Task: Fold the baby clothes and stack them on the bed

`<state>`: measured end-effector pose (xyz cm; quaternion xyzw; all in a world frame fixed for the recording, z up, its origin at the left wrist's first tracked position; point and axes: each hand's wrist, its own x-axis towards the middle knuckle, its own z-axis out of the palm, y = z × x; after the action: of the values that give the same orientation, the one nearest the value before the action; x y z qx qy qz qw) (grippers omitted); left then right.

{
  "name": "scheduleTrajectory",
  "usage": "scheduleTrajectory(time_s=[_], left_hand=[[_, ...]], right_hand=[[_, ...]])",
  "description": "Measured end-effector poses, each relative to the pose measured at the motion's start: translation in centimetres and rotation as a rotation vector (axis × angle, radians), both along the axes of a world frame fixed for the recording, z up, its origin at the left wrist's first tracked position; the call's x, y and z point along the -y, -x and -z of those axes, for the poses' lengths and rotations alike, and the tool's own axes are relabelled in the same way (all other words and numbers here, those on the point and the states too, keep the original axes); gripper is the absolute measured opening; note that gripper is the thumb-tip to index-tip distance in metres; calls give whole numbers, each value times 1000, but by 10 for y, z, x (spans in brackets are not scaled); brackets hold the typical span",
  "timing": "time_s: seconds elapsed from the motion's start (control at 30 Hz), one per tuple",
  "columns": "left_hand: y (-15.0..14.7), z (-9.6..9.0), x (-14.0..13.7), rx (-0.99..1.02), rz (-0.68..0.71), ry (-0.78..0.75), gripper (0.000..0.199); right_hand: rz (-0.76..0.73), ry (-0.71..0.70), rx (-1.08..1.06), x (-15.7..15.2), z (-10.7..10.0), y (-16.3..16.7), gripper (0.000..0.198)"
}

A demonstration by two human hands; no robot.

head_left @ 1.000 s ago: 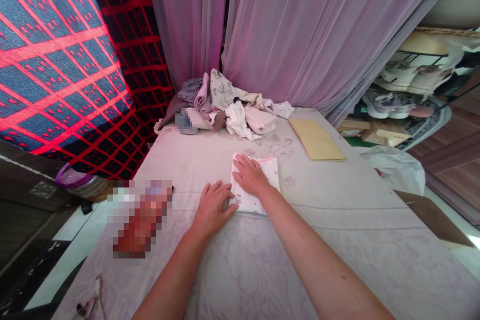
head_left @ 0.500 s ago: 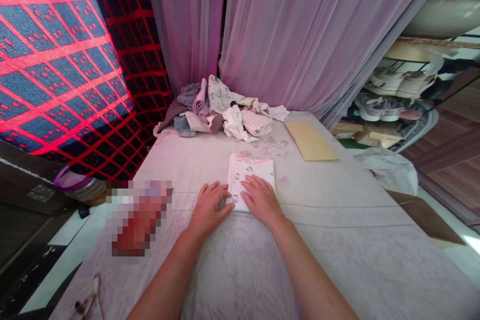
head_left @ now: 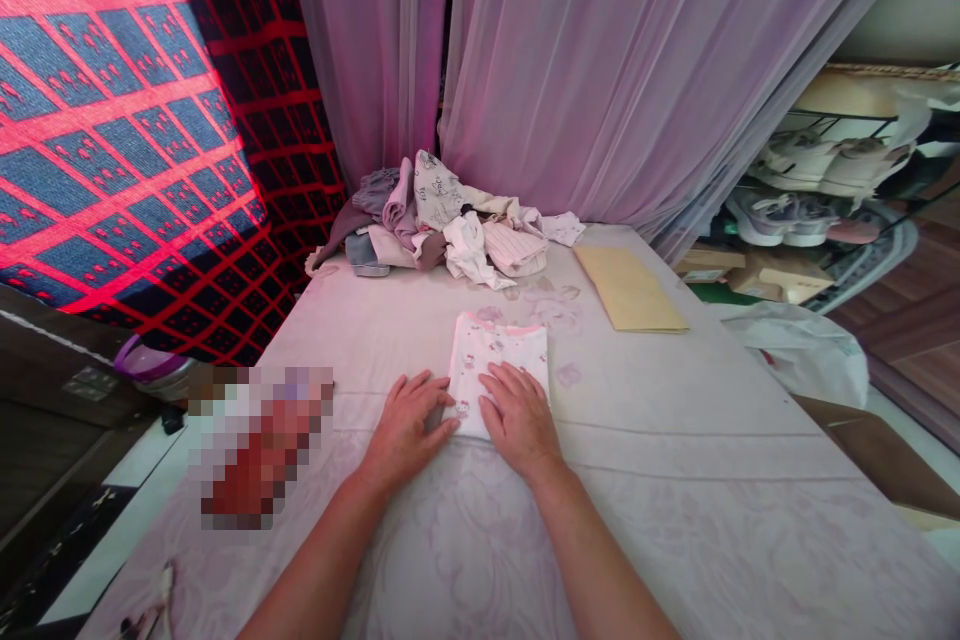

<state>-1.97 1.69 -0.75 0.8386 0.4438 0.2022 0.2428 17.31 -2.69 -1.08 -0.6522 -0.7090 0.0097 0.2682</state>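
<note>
A small white shirt (head_left: 469, 360) with a pink neckline and little printed figures lies folded into a rectangle on the pale floral bed sheet (head_left: 465, 540). My left hand (head_left: 409, 425) rests at the shirt's left edge, fingers spread, with the thumb at its near left corner. Across the right part of the shirt lies my right hand (head_left: 521, 415), palm down with its fingers stretched out. Neither hand grips the cloth. The part of the shirt under the right hand is hidden.
A heap of clothes (head_left: 442, 220) lies at the far end, before purple curtains (head_left: 585, 70). Right of it is a flat yellow folded piece (head_left: 630, 290). A blurred-out red item (head_left: 259, 455) and a cable (head_left: 166, 585) lie at left. Shoes (head_left: 795, 160) stand on a rack at right.
The view has shifted slightly. My right hand has slid a little toward me on the shirt; my left hand stays at its left edge.
</note>
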Motion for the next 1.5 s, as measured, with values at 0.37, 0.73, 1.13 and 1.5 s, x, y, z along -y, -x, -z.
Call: scheduleTrajectory(time_s=[0.37,0.73,1.13,1.5], left_hand=[[0,1,0,-8,-11,6,20],[0,1,0,-11,-8,14,22],[0,-1,0,-11,-8,16,18],[1,1,0,-1,-6,45,18]], right_hand=[[-12,17,-16,-1,-2,-2,32],[-18,-16,-19,-1,0,-2,30],[-13,-21,-18,-1,1,-1,31],[-21,-28,-10,-2,2,-2,31]])
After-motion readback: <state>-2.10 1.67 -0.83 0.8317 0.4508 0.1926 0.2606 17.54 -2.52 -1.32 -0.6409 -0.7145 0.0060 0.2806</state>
